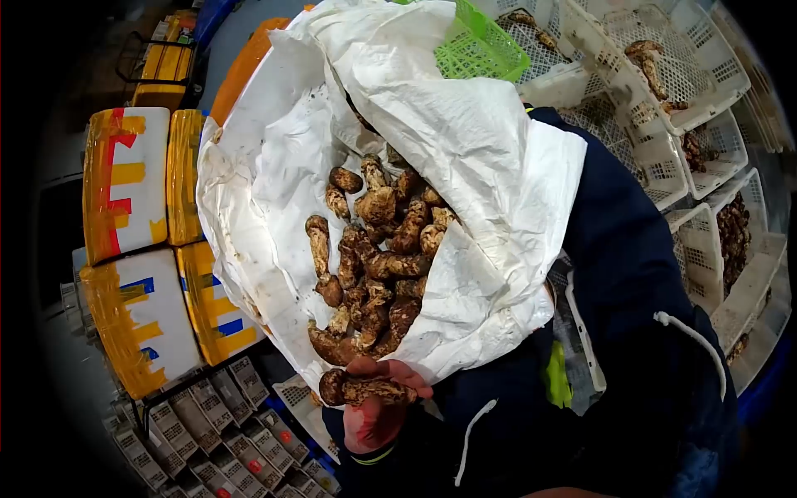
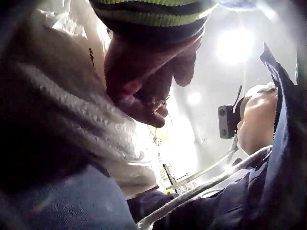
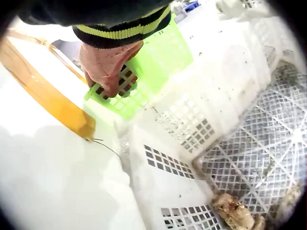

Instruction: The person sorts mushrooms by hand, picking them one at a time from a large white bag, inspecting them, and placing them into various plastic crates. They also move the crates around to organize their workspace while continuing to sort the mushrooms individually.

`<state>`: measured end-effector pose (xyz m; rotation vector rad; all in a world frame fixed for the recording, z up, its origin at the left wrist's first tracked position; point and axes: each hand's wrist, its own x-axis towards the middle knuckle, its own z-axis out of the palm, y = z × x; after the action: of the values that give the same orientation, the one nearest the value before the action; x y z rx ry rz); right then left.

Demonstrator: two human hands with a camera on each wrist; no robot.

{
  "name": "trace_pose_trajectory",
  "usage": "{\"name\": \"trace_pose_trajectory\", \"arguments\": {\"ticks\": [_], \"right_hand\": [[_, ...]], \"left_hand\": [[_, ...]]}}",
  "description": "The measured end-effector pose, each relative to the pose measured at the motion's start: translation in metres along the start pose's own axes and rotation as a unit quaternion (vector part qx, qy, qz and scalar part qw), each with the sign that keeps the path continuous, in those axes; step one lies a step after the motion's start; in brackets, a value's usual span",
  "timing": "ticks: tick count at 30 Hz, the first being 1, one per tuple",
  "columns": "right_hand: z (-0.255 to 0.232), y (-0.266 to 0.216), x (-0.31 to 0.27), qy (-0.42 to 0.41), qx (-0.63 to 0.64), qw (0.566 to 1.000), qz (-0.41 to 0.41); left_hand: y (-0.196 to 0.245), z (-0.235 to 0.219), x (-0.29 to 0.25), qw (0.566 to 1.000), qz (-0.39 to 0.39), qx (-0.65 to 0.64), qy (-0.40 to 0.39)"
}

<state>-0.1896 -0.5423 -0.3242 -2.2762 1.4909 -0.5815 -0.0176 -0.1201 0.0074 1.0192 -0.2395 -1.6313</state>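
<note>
At the bottom of the head view my left hand (image 1: 378, 415) holds a brown, scaly mushroom (image 1: 365, 390), fingers behind it and thumb in front. Just beyond it, a heap of similar mushrooms (image 1: 378, 266) lies in the wide mouth of a crumpled white bag (image 1: 274, 149). From below, the left wrist view shows the left hand (image 2: 148, 76) with bent fingers beside the bag (image 2: 81, 120). A fold of the bag hides my right hand in the head view. In the right wrist view the right hand (image 3: 108, 67) grips the end of a green plastic basket (image 3: 163, 57).
White mesh crates (image 1: 664, 58) line the right side, some holding mushrooms. Taped white foam boxes (image 1: 129, 187) are stacked at left, above rows of small labelled packs (image 1: 224, 415). An orange-taped edge (image 3: 57, 100) runs beside the right hand. A white drawstring (image 1: 693, 332) hangs from the dark jacket.
</note>
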Motion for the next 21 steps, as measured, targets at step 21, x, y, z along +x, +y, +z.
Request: {"name": "trace_pose_trajectory", "arguments": {"ticks": [21], "right_hand": [[0.004, 0.007, -0.004, -0.004, -0.003, 1.0, 0.001]], "left_hand": [[-0.01, -0.015, 0.005, 0.994, 0.042, 0.017, -0.102]]}}
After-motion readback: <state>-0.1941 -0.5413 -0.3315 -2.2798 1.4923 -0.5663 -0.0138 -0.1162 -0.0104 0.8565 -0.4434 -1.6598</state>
